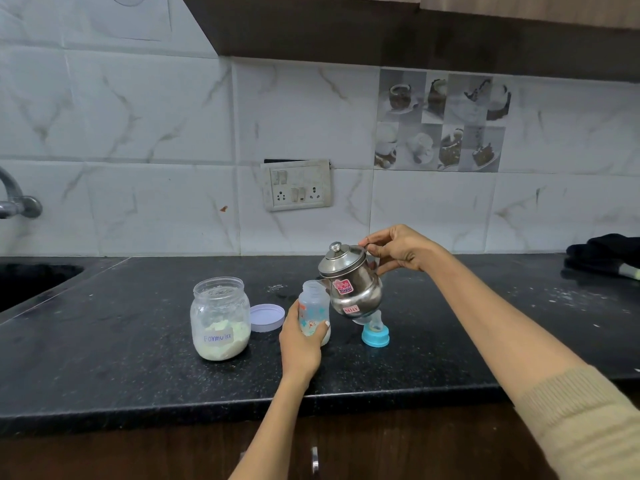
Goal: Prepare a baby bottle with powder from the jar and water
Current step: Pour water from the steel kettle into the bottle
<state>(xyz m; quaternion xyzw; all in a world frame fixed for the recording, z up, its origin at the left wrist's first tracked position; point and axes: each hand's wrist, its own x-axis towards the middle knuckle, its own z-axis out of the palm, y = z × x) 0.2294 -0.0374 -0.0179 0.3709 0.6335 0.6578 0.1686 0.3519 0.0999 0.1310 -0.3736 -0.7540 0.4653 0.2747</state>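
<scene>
Near the lower middle of the frame, our left hand (300, 344) wraps around the baby bottle (313, 311), which stands upright on the dark bench (138, 358) with its mouth open. Just beyond it, our right hand (398, 252) grips the handle of the steel kettle (351, 282), tipped toward the bottle so its spout sits at the rim. To pour well, we judge it best to keep the bottle pinned flat, tilt slowly, and watch the level rise. Whether water is running we cannot tell. The bottle is clear plastic with small coloured prints and a pale layer at its base. Right of it rests the blue teat cap (375, 336); left stands the open jar (220, 320) labelled formula, its lid (266, 317) behind.
</scene>
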